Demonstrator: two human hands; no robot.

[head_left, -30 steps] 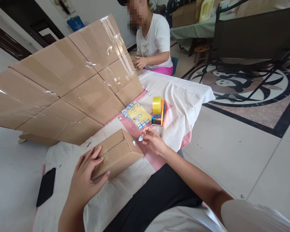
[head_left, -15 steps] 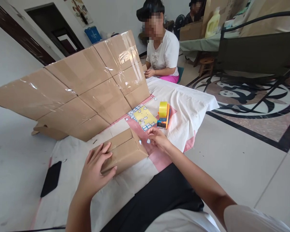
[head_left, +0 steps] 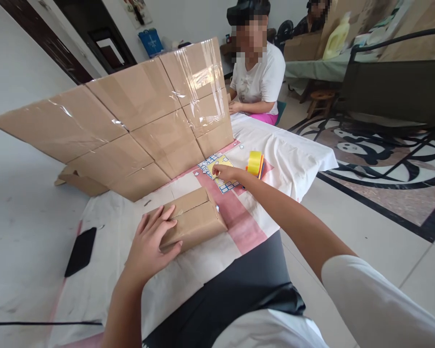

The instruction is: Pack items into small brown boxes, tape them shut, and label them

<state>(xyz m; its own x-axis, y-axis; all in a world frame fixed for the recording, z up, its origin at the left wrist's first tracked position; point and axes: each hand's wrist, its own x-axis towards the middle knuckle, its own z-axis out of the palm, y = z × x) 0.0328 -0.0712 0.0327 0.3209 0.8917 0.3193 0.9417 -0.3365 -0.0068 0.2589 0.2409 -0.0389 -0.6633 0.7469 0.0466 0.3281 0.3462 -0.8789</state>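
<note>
A small closed cardboard box [head_left: 190, 217] lies on the cloth-covered table in front of me. My left hand [head_left: 155, 237] rests on its left end with the fingers spread and the thumb along the near side. My right hand [head_left: 226, 171] is over a yellow sheet with blue-outlined white patches [head_left: 229, 187], its fingertips pinched together. What they hold, if anything, is too small to make out. Partly behind my right forearm stands a tape dispenser with a yellow roll [head_left: 254, 162]. A small whitish bit [head_left: 217, 208] shows at the box's right end.
A wall of taped cardboard boxes [head_left: 137, 125] stands along the table's far side. A black phone-like slab [head_left: 80, 251] lies at the left edge. Across the table sits a person in a white shirt [head_left: 259, 79]. A dark folding chair [head_left: 398, 92] stands to the right.
My right hand has moved from beside the box's right end, away from me, to the yellow sheet. The white scrap near it is gone from the pink cloth. My left hand stays on the box.
</note>
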